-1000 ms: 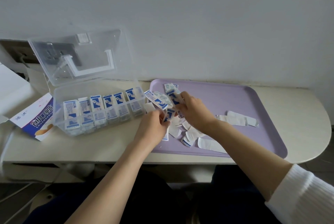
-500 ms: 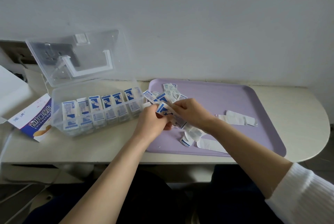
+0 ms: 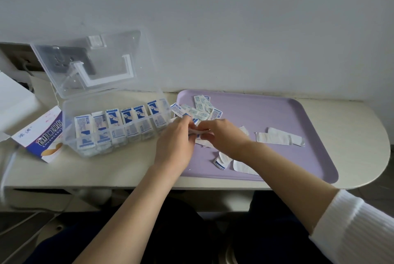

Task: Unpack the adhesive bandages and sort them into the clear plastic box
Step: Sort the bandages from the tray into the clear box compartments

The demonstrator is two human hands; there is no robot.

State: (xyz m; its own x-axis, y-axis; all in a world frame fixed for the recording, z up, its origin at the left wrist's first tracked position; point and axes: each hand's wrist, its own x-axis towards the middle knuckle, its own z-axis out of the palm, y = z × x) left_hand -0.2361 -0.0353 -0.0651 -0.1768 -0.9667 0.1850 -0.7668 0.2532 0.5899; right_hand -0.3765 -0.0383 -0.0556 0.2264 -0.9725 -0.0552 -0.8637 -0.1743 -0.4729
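Observation:
The clear plastic box [image 3: 70, 112] stands open on the left of the desk, its lid [image 3: 93, 63] tilted back, with several rows of blue-and-white bandage packets [image 3: 113, 123] upright inside. A loose pile of wrapped bandages [image 3: 200, 108] lies at the back left of the purple tray [image 3: 298, 135]. My left hand [image 3: 177, 142] and my right hand [image 3: 223, 135] meet over the tray's left edge, both pinching a small bunch of bandage packets [image 3: 195, 130] between them.
An opened bandage carton [image 3: 40, 135] lies left of the box. White wrapper strips [image 3: 279, 138] and torn wrapper scraps [image 3: 232, 163] are scattered on the tray. The wall runs right behind the desk, whose right end is rounded.
Both hands have drawn together and slightly lower, gathering the packets into a tighter bunch between them. The long strip seen in the right hand half a second ago is now mostly hidden.

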